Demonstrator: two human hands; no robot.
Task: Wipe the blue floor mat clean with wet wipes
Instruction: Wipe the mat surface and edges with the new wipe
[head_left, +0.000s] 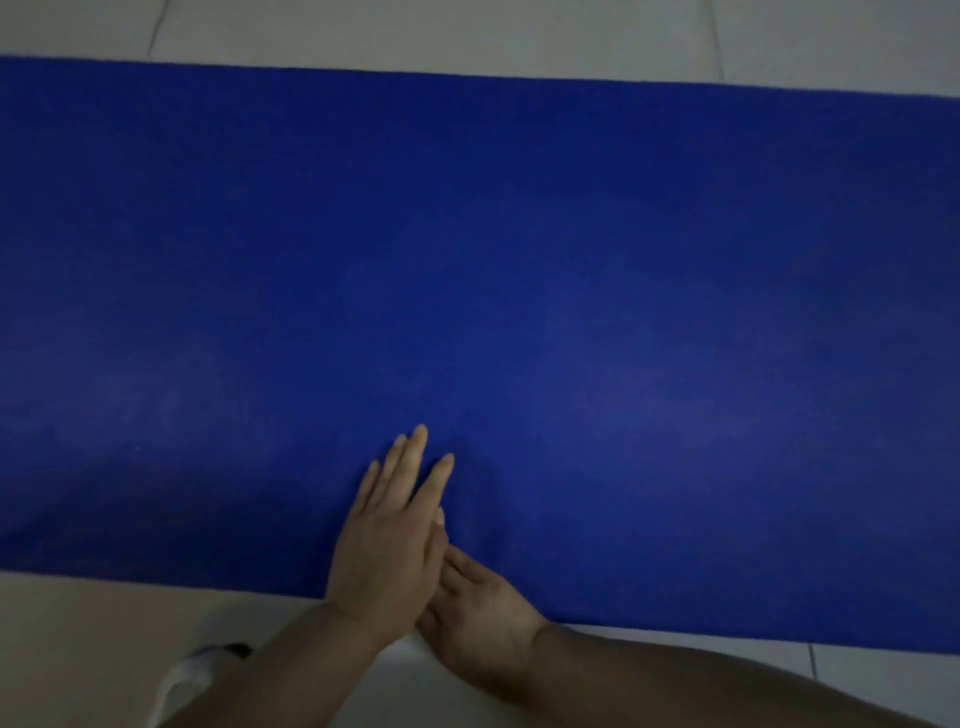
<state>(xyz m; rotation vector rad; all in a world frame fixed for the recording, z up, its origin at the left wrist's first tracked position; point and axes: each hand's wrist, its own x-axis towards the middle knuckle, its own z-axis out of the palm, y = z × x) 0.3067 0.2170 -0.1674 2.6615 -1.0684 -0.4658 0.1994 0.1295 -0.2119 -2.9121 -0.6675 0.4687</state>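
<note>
The blue floor mat (519, 260) lies flat across pale floor tiles (415, 31), filling most of the view and running out of frame at both the left and right edges, so its full length cannot be seen. Its near edge crosses the bottom of the picture, and both hands sit there, just left of centre. The left hand (389, 540) lies palm down on the mat with its fingers (415, 452) straight and slightly spread, holding nothing that shows. The right hand (483, 608) rests at the mat's near edge, partly tucked under the left one; its fingertips are covered by the left palm, so whether it is flat or pinching something cannot be told (no wipe is visible between the hands, though one could be hidden there). Both forearms enter from the bottom edge and are cut off. At the lower left, beside the left forearm, a whitish object with a dark patch (208, 665) lies on the tiles, too blurred and dim to identify.
</note>
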